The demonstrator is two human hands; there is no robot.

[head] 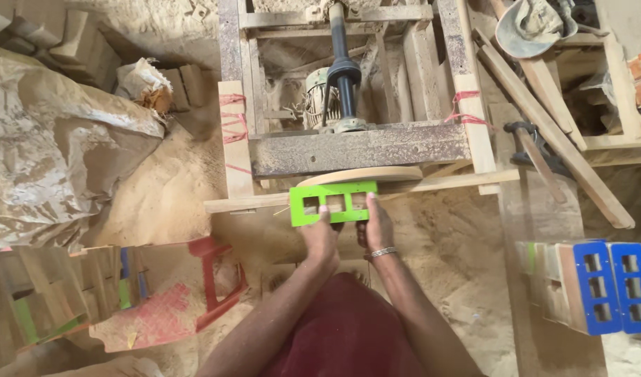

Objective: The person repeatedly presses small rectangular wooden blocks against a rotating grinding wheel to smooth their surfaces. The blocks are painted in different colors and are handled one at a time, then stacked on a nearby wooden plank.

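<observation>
A flat green wooden panel [332, 202] with three square cut-outs is held level in front of me by both hands. My left hand [319, 234] grips its lower edge near the middle. My right hand [377, 227] grips its right end and wears a metal bangle at the wrist. The panel's top edge lies against a round sanding disc [359, 174] at the front of a rough wooden machine frame [359, 146]. An electric motor [320, 101] and a dark shaft [343, 70] sit inside the frame.
Sawdust covers the floor. Blue panels with cut-outs [610, 286] stand on a board at the right. A red stool [212, 279] lies at the lower left, beside stacked wood pieces [48, 300]. A big sack [48, 146] fills the left. A hammer [537, 157] rests at the right.
</observation>
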